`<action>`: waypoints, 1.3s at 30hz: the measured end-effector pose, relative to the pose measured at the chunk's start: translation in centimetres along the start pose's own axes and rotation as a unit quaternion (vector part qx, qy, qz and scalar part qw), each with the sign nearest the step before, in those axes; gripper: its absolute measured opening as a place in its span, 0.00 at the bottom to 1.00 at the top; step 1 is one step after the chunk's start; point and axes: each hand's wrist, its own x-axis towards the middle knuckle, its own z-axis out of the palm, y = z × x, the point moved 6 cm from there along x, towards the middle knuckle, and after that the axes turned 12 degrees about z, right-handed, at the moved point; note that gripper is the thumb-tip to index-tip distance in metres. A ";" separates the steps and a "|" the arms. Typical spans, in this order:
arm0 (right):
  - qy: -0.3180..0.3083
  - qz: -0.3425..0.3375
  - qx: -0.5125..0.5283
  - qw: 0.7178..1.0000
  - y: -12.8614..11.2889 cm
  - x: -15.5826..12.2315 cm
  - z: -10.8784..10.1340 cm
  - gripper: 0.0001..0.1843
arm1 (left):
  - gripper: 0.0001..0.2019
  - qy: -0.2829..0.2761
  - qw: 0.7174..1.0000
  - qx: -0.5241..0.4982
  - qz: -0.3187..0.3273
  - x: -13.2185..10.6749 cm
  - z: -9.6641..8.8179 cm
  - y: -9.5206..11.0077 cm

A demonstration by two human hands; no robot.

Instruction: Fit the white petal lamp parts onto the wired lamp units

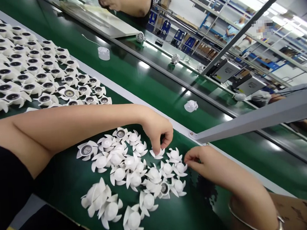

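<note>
My left hand (160,133) reaches across the green table top, its fingers curled and pinched on a small white fan impeller (158,154). To its right, my right hand (201,159) has thumb and forefinger closed at the blade edge of another white fan impeller (180,169). Between and below the hands lies a loose pile of white fan impellers (132,163), most with the domed hub up. A few show the hollow underside with a metal centre, such as one impeller (164,188) near the pile's right side.
Rows of impellers (15,63), hollow side up, cover the left. Beyond the white rail (120,89), a green conveyor (151,80) carries white round housings (191,106). A slanted metal post (257,117) and a cardboard box (294,210) stand right. A co-worker's arm (128,5) is opposite.
</note>
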 end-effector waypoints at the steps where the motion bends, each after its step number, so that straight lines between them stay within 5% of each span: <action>1: 0.004 -0.012 0.011 1.000 0.0 0.0 -0.1 0.11 | 0.09 0.004 1.000 -0.001 -0.012 -0.1 -0.1 -0.2; 9: 0.081 0.002 -0.073 0.994 2.0 0.4 0.7 0.16 | 0.09 0.037 0.998 0.041 0.002 -0.4 -1.2 -1.0; 13: 0.104 0.009 -0.095 0.990 1.2 0.0 1.0 0.16 | 0.07 0.087 0.990 0.094 0.065 -0.1 -1.6 -0.2; 19: 0.113 0.106 -0.171 0.973 -0.4 -0.5 0.6 0.15 | 0.10 0.144 0.959 0.213 0.115 0.3 -1.5 1.1; 24: 0.168 0.102 -0.183 0.963 -1.6 -0.6 0.5 0.16 | 0.14 0.162 0.965 0.143 0.151 -0.1 -1.6 1.3; 29: 0.196 0.093 -0.177 0.960 -1.2 -0.6 0.5 0.16 | 0.20 0.200 0.964 0.113 0.132 -0.6 -2.5 -0.9; 33: 0.191 0.039 -0.082 0.977 -1.1 -0.2 -0.7 0.10 | 0.18 0.154 0.979 0.076 0.109 0.1 -1.4 -2.4; 39: 0.232 -0.079 0.114 0.963 -2.9 1.2 -2.3 0.05 | 0.15 0.172 0.978 0.055 0.109 0.8 -0.9 -2.8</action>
